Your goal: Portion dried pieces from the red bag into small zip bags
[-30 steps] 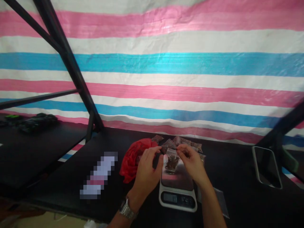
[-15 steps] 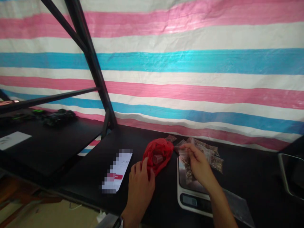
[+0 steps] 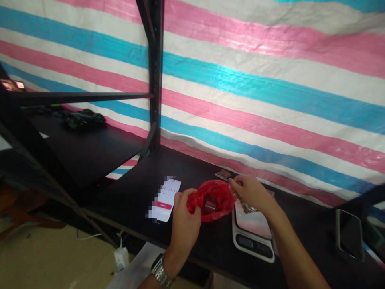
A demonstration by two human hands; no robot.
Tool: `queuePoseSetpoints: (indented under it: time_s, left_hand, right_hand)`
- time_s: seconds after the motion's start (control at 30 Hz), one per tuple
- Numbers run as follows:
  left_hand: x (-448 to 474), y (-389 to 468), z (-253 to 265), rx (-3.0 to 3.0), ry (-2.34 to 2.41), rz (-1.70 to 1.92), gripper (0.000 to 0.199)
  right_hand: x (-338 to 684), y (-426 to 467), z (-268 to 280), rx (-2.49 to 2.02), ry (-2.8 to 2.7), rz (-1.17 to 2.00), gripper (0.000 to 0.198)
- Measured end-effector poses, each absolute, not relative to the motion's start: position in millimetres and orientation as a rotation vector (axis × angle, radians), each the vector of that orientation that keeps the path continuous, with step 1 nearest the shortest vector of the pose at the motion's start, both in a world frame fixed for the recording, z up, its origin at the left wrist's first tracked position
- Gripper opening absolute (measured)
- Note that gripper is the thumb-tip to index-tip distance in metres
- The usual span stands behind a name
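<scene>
My left hand (image 3: 185, 218) pinches the left rim of a red plastic bag (image 3: 221, 212), which gapes upward. Inside it lies a small clear plastic cup (image 3: 209, 204). At the bag's right edge, my right hand (image 3: 254, 194) is closed on a small clear zip bag of brown bits (image 3: 248, 207), partly hidden by the fingers. Below that hand is a white kitchen scale (image 3: 254, 247) with a metal plate; its display is unreadable. A similar small bag (image 3: 223, 174) lies behind the red bag. A watch (image 3: 161, 271) is on my left wrist.
A phone with a running timer (image 3: 165, 200) lies left of the red bag. Another dark phone or tablet (image 3: 349, 235) is at the right. A black metal post (image 3: 155, 76) rises behind the black table (image 3: 132, 200). Striped sheeting (image 3: 255, 100) hangs at the back.
My left hand has gone from resting by the red bag to gripping its rim, and the bag is opened wider. My right hand has come to the bag's edge. The view has turned.
</scene>
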State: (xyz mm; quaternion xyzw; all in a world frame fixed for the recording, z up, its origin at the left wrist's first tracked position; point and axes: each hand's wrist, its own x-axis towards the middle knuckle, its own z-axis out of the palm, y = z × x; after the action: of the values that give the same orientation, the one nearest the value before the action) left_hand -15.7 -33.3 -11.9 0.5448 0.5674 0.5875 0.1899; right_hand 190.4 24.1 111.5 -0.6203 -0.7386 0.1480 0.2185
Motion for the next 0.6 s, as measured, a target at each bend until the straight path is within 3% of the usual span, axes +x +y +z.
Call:
queuePoseSetpoints:
  time_s: [0.13, 0.33, 0.5, 0.6]
  left_hand:
    - [-24.6, -34.5, -10.6, 1.637, 1.635, 1.62, 0.054]
    - [-24.7, -37.7, -5.7, 1.776, 1.688, 1.535, 0.057]
    - [-13.7, -56.6, 2.9, 2.062, 1.699, 1.689, 0.038]
    - [0.3, -78.8, 1.9, 2.134, 1.313, 1.862, 0.025]
  right_hand:
    - [185.4, 18.6, 124.3, -1.764, -2.017, 0.341, 0.05]
    - [196.4, 6.8, 134.6, -1.761, -1.949, 0.334, 0.042]
    - [214.4, -28.8, 131.6, -1.758, -1.793, 0.362, 0.054]
    - [214.6, -64.5, 115.2, -1.721, -1.68, 0.47, 0.056]
